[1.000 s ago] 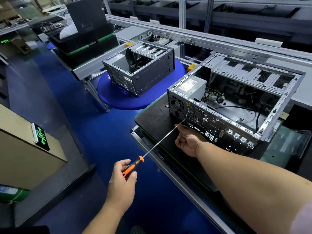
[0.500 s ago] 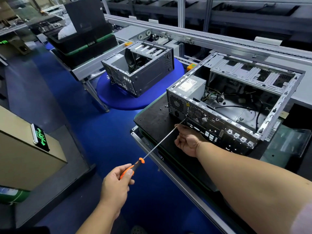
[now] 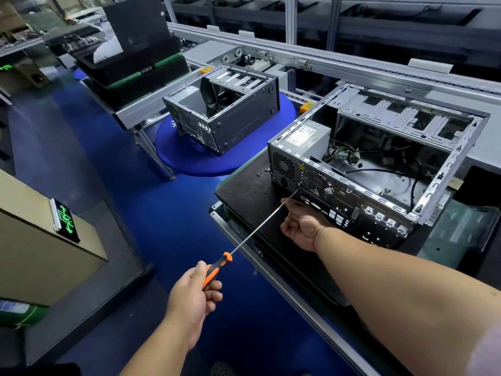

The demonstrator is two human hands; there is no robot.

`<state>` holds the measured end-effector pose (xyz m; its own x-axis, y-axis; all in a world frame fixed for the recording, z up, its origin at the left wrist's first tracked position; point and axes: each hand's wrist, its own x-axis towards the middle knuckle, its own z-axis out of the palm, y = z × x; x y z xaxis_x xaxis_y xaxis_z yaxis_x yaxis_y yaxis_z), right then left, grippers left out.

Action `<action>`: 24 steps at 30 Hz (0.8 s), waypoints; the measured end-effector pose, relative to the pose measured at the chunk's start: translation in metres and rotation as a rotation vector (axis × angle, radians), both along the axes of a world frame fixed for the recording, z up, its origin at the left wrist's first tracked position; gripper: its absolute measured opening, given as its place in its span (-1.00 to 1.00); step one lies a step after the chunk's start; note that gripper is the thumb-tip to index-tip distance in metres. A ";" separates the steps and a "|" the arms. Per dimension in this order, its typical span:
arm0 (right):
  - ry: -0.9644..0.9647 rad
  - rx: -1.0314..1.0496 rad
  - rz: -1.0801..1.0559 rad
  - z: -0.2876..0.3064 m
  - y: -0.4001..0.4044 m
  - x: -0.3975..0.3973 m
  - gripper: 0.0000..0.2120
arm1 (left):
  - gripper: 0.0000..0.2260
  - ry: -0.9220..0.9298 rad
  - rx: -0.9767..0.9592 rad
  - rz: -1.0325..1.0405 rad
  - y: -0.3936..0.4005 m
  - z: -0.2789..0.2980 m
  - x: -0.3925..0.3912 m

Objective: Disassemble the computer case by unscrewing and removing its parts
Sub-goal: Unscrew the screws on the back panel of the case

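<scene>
A person works a long screwdriver into the rear panel of an open computer case lying on a black work mat.

The left hand grips the orange-and-black handle; the right hand curls round the shaft near the case. The power supply carries a white label, illegible. A second case sits well apart.

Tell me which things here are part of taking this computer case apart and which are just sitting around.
In use: open computer case; screwdriver, held by the left hand; right hand steadying its shaft near the rear panel; loose screws on the black mat.

Lying about: second case on the blue round table; stacked black trays; cardboard box.
</scene>
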<state>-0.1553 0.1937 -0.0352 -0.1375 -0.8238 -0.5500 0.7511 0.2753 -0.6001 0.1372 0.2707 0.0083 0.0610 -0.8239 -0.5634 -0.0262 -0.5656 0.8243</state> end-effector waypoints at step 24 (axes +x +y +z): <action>-0.002 0.006 0.010 0.000 -0.001 -0.002 -0.92 | -0.67 -0.098 -0.006 0.013 0.003 -0.007 0.005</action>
<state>-0.1568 0.1931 -0.0350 -0.1280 -0.8218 -0.5552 0.7496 0.2864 -0.5967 0.1419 0.2738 0.0009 0.1262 -0.8261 -0.5493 -0.0997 -0.5615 0.8215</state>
